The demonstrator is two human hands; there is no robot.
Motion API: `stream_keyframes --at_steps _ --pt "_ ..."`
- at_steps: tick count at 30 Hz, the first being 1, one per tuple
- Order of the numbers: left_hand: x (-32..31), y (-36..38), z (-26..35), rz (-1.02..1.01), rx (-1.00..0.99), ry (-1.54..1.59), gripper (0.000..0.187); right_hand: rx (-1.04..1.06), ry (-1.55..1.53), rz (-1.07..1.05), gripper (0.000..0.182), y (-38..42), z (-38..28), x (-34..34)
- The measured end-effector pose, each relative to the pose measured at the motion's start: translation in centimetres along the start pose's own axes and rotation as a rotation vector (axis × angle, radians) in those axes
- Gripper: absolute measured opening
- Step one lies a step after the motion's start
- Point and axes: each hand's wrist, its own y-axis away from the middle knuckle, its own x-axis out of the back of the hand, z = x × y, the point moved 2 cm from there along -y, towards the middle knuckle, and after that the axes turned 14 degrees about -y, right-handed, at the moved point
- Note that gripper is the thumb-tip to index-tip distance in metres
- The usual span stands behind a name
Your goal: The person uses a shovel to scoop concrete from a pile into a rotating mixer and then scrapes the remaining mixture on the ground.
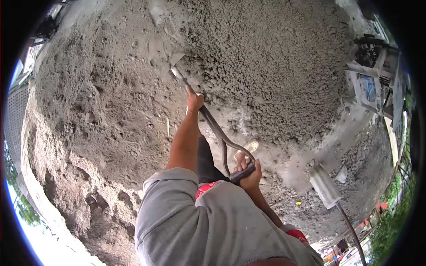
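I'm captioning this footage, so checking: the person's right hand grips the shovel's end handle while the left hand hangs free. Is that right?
Not quite: the left hand isn't free; the head view shows it gripping the shovel's shaft. The right hand does grip the end handle.

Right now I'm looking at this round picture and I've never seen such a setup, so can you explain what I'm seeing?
Of course. There is no machine here, just a person's two bare hands. The one picture comes from a camera worn on the head, looking forward and down, so the person's own grey shirt fills the bottom. The view bulges and has dark corners.

Both hands hold one shovel: the left hand grips its shaft lower down, toward the blade, and the right hand holds the grip at the near end.

The ground is dusty, with crumbly grey lumps ahead. To the right are a second shovel and a small yellow object, too small to identify.
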Motion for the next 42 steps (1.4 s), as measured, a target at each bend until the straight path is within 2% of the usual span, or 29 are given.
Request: stream_keyframes --at_steps 1,2,3,4,5,6,7,8,10,12,13,15,16,17,19,20,21,22,23,25,26,27,28,30,31,34,36,38,42 --pt "-2.5 3.7 0.3 -0.001 -0.066 -0.001 0.087 0.020 0.020 -0.017 0.035 1.5 -2.4 3.1" --pt "-6.7 6.0 -0.5 0.076 -0.202 -0.239 0.088 0.046 0.022 -0.010 0.035 3.8 -4.6 6.7" --pt "-9.1 10.2 0.0 -0.085 -0.014 -0.013 0.089 0.109 0.119 0.008 0.035 6.6 -6.8 9.2" --pt "-11.1 14.8 1.1 -0.026 -0.097 -0.087 0.090 0.175 0.225 0.015 0.035 8.8 -9.5 11.1" --pt "-13.8 17.7 1.4 -0.078 0.005 0.103 0.091 0.185 0.240 0.007 0.034 10.7 -12.2 13.4" --pt "-17.4 19.9 0.8 -0.047 -0.065 0.133 0.094 0.197 0.251 0.009 0.033 13.1 -14.4 15.9" --pt "-19.5 22.9 1.8 -0.151 0.001 0.072 0.094 0.232 0.221 0.040 0.034 15.5 -16.3 17.5" --pt "-22.3 25.4 1.7 -0.171 -0.023 0.173 0.094 0.265 0.193 0.068 0.035 17.7 -18.1 18.6" --pt "-24.9 31.3 2.9 -0.318 0.036 0.173 0.095 0.341 0.258 0.183 0.039 22.0 -21.2 21.3" --pt "-27.9 36.0 3.2 -0.342 0.009 0.138 0.096 0.436 0.255 0.321 0.042 26.0 -23.0 22.6" --pt "-26.9 38.7 4.1 -0.411 0.041 0.183 0.097 0.478 0.311 0.317 0.044 27.6 -23.7 23.2" --pt "-28.4 41.0 3.3 -0.329 -0.030 0.189 0.097 0.469 0.309 0.242 0.048 30.0 -24.7 23.5" --pt "-27.4 42.1 3.6 -0.254 -0.087 0.195 0.098 0.459 0.257 0.313 0.047 30.6 -24.6 23.9" --pt "-26.4 42.3 2.7 -0.383 0.049 0.195 0.098 0.464 0.272 0.330 0.045 30.6 -24.2 24.5" --pt "-26.0 39.2 -0.9 -0.033 -0.073 0.286 0.096 0.478 0.303 0.347 0.039 27.6 -22.0 26.0" --pt "-25.6 36.1 -2.9 0.351 -0.255 0.145 0.093 0.386 0.245 0.240 0.036 25.1 -20.4 25.2" --pt "-18.7 31.5 -3.4 0.074 -0.003 0.472 0.091 0.267 0.308 0.148 0.035 18.8 -17.1 23.9" --pt "-16.9 27.5 -4.8 0.074 0.099 0.490 0.089 0.095 0.225 -0.022 0.033 15.0 -15.2 23.3" --pt "-14.0 25.1 -4.7 0.168 0.137 0.555 0.086 -0.009 0.130 -0.021 0.031 11.9 -12.9 20.9" --pt "-9.7 20.4 -5.3 0.152 0.130 0.762 0.082 -0.125 0.205 -0.234 0.030 8.0 -9.3 14.6" --pt "-8.8 18.3 -5.7 0.122 0.180 0.763 0.079 -0.151 0.221 -0.351 0.032 5.7 -8.2 13.6" --pt "-8.7 16.9 -5.8 0.138 0.161 0.704 0.079 -0.154 0.224 -0.367 0.033 5.2 -7.8 11.3" --pt "-9.8 15.4 -6.2 0.147 0.159 0.710 0.079 -0.167 0.232 -0.268 0.031 4.8 -8.1 11.1" --pt "-13.7 14.6 -7.0 0.010 0.072 0.387 0.085 -0.108 0.249 -0.196 0.030 6.3 -11.4 12.4" --pt "-17.2 16.3 -6.2 0.111 0.072 0.330 0.092 -0.112 0.152 -0.167 0.028 6.2 -13.7 15.6" --pt "-26.8 26.5 -0.4 -0.055 0.136 0.041 0.095 0.029 0.200 -0.067 0.027 9.7 -23.8 25.7" --pt "-32.6 34.9 3.5 0.003 0.032 0.058 0.095 0.117 0.198 0.021 0.029 15.0 -30.4 28.9" --pt "-38.8 41.5 6.2 -0.111 0.031 0.113 0.097 0.233 0.235 0.108 0.031 20.5 -36.4 31.7" --pt "-42.8 52.7 10.0 -0.153 0.001 0.135 0.098 0.414 0.331 0.380 0.033 28.1 -43.1 34.8"
